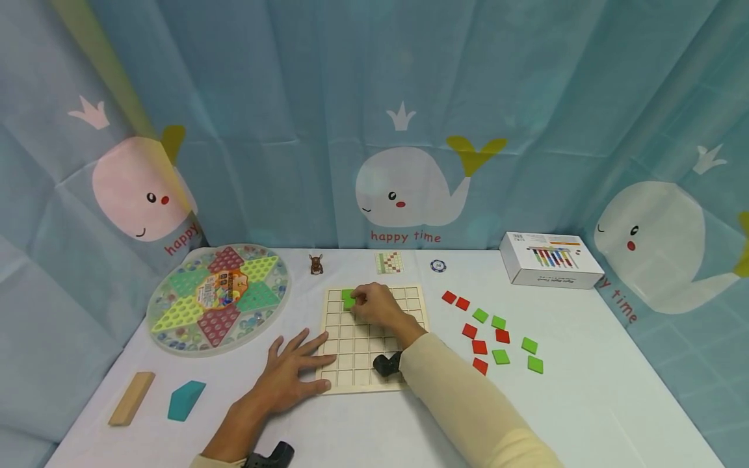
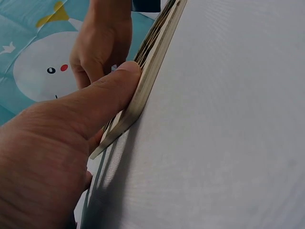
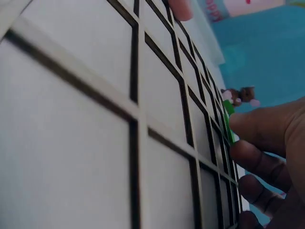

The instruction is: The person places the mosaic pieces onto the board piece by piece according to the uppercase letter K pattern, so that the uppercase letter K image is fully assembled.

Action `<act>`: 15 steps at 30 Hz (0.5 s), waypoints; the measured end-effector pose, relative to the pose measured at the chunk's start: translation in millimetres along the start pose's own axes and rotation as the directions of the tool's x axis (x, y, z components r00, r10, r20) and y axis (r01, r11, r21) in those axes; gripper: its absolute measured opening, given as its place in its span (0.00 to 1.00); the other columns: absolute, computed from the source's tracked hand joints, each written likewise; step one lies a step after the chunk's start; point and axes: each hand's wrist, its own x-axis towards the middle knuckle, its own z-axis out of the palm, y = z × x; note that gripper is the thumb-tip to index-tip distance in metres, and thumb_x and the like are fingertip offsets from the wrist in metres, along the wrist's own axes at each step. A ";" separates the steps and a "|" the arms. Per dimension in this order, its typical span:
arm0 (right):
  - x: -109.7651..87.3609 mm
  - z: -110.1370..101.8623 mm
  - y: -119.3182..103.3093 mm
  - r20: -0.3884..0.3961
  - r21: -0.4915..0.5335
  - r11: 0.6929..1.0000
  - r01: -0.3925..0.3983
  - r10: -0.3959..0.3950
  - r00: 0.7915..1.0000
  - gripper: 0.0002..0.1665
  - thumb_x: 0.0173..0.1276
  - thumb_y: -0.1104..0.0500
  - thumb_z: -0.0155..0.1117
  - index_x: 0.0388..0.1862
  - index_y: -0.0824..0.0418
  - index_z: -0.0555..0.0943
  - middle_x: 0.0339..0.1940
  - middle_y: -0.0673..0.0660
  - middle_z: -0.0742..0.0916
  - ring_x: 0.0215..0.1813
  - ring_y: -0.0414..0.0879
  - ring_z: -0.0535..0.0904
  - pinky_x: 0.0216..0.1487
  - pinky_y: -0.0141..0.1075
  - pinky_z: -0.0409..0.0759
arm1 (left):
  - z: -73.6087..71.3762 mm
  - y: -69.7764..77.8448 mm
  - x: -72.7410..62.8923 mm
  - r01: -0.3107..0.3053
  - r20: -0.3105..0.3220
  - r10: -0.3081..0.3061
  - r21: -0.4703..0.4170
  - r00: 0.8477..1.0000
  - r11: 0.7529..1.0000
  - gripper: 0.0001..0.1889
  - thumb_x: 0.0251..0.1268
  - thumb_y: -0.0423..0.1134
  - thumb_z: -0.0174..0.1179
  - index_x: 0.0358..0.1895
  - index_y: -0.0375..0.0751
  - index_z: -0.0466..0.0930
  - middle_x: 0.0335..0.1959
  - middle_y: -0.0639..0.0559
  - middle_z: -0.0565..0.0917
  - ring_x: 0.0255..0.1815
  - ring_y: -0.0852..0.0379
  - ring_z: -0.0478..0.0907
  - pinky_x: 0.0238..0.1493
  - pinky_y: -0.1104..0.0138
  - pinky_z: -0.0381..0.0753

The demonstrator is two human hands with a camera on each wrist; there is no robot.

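A wooden grid board (image 1: 363,364) lies flat on the white table, divided into square cells. My left hand (image 1: 292,374) rests at its left edge with fingers spread; in the left wrist view the thumb (image 2: 112,93) touches the board's rim. My right hand (image 1: 379,305) reaches over the far part of the board, its fingers curled and pinching a green square tile (image 1: 348,304) at a cell. Directly behind that sits another green tile (image 1: 348,294) in the grid. The right wrist view shows the fingertips against green, partly hiding it.
Loose red tiles (image 1: 479,347) and green tiles (image 1: 500,357) lie right of the board. Behind it are a small brown figurine (image 1: 316,264), a patterned card (image 1: 389,262) and a chip (image 1: 437,266). A white box (image 1: 550,260), round marble game board (image 1: 190,284), wooden block (image 1: 132,398) and teal block (image 1: 186,400) lie around.
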 end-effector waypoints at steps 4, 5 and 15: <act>0.6 2.1 -3.8 -0.006 -0.065 0.998 -0.007 0.006 1.000 0.13 0.61 0.61 0.69 0.46 0.61 0.86 0.28 0.46 0.80 0.30 0.40 0.74 0.35 0.35 0.73 | 0.1 0.7 -0.1 -0.011 -0.006 0.011 -0.003 1.000 1.000 0.24 0.55 0.60 0.65 0.54 0.56 0.85 0.70 0.52 0.68 0.73 0.37 0.53 0.62 0.33 0.35; 0.6 2.7 -4.7 -0.006 -0.086 0.996 -0.012 0.011 1.000 0.13 0.61 0.60 0.69 0.46 0.60 0.86 0.28 0.46 0.80 0.31 0.40 0.74 0.36 0.36 0.73 | 0.0 0.9 0.0 -0.011 -0.006 0.011 -0.002 1.000 1.000 0.24 0.55 0.60 0.65 0.54 0.56 0.85 0.70 0.52 0.68 0.73 0.37 0.53 0.62 0.33 0.35; -1.4 -6.8 -10.3 0.014 -0.026 0.999 -0.029 0.029 0.999 0.22 0.63 0.59 0.68 0.57 0.59 0.82 0.29 0.45 0.81 0.24 0.39 0.71 0.32 0.35 0.72 | -1.8 2.6 -0.1 0.006 0.009 -0.006 0.001 1.000 1.000 0.25 0.55 0.60 0.65 0.55 0.55 0.84 0.70 0.51 0.68 0.73 0.38 0.52 0.62 0.34 0.34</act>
